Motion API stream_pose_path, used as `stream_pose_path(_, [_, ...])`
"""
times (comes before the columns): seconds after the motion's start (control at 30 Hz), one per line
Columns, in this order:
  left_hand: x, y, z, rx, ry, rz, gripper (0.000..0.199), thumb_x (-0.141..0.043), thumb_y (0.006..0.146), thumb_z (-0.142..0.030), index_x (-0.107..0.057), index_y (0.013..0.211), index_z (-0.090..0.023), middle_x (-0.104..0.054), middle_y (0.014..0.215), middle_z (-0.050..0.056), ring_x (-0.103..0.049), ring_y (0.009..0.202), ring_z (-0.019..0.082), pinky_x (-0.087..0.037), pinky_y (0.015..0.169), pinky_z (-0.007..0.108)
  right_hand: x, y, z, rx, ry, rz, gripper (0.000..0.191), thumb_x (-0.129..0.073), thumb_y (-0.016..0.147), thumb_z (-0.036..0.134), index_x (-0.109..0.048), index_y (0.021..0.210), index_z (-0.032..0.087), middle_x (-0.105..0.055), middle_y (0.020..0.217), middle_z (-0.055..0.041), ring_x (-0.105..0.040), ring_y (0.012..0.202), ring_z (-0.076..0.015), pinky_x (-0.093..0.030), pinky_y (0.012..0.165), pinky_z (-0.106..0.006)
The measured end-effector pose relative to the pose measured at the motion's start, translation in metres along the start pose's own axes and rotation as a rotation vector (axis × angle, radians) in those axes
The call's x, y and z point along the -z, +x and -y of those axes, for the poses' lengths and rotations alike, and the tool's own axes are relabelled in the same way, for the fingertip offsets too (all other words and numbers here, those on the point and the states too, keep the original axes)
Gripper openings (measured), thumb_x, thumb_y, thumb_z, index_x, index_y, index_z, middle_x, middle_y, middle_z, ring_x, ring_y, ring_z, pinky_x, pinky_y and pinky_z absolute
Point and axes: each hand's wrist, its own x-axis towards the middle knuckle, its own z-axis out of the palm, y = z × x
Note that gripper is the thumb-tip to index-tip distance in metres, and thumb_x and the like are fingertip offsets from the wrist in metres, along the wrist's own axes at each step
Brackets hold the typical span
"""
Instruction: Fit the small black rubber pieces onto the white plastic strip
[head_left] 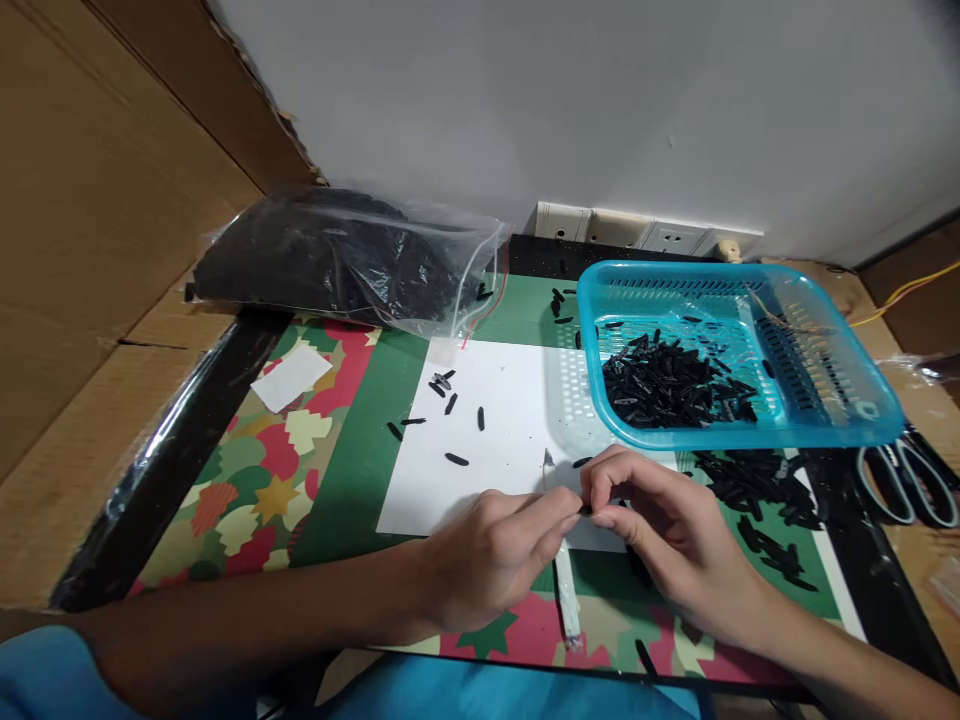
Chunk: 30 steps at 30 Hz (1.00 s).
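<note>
Over the white paper (502, 490), my left hand (510, 545) and my right hand (660, 520) meet fingertip to fingertip. Both are closed in a pinch on one small black piece (587, 509), mostly hidden by the fingers. Below them lies a slim white-handled tool (567, 595); a pointed dark tip (548, 458) shows past the hands, perhaps its far end. Narrow black pieces like seed husks are scattered on the paper, one of them a loose black piece (457, 459) left of my hands. Beyond my right hand, a blue plastic basket (757, 437) holds a heap of black pieces (667, 385).
A clear zip bag (337, 260) full of black material lies against the wall at the back left. More black pieces (772, 490) are piled beneath the basket's front edge. Scissors (907, 480) lie at the right. A small white paper (292, 378) sits left; cardboard (97, 180) stands beyond.
</note>
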Motion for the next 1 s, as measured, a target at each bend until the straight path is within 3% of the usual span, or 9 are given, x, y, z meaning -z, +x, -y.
stream_pose_path(0.33, [0.005,0.004,-0.005,-0.063,0.057,-0.122,0.020,-0.041,0.113,-0.021,-0.061,0.110,-0.022,-0.058,0.068,-0.004,-0.050,0.052,0.012,-0.035,0.051,0.026,0.001,0.000,-0.005,0.235,-0.007,-0.103,0.012,-0.075,0.097,0.008,-0.075,0.100,0.019,-0.076,0.091,-0.0042,-0.073,0.083,-0.0174,-0.060,0.076,-0.028])
stream_pose_path(0.53, [0.006,0.005,-0.002,-0.125,0.058,-0.046,0.017,-0.039,0.110,-0.015,-0.054,0.108,-0.023,-0.061,0.073,-0.004,-0.048,0.052,0.013,-0.033,0.052,0.028,0.001,-0.006,-0.002,0.347,-0.150,-0.111,0.025,-0.069,0.096,-0.003,-0.075,0.111,0.016,-0.077,0.100,-0.0095,-0.077,0.090,-0.0187,-0.064,0.079,-0.028])
stream_pose_path(0.73, [0.009,0.009,-0.008,-0.080,0.023,0.000,0.020,-0.039,0.109,-0.013,-0.051,0.096,-0.024,-0.052,0.070,-0.005,-0.044,0.054,0.013,-0.031,0.052,0.028,-0.002,-0.011,-0.006,0.368,-0.170,-0.129,0.029,-0.067,0.095,-0.005,-0.073,0.114,0.016,-0.076,0.101,-0.0094,-0.075,0.093,-0.0189,-0.064,0.081,-0.030])
stream_pose_path(1.0, [0.006,0.008,-0.005,-0.148,0.054,-0.034,0.023,-0.041,0.105,-0.006,-0.043,0.092,-0.025,-0.042,0.070,-0.007,-0.037,0.052,0.013,-0.031,0.048,0.028,-0.003,-0.012,-0.007,0.403,-0.274,-0.092,0.031,-0.062,0.097,-0.008,-0.069,0.116,0.015,-0.072,0.107,-0.0100,-0.071,0.095,-0.0186,-0.059,0.083,-0.030])
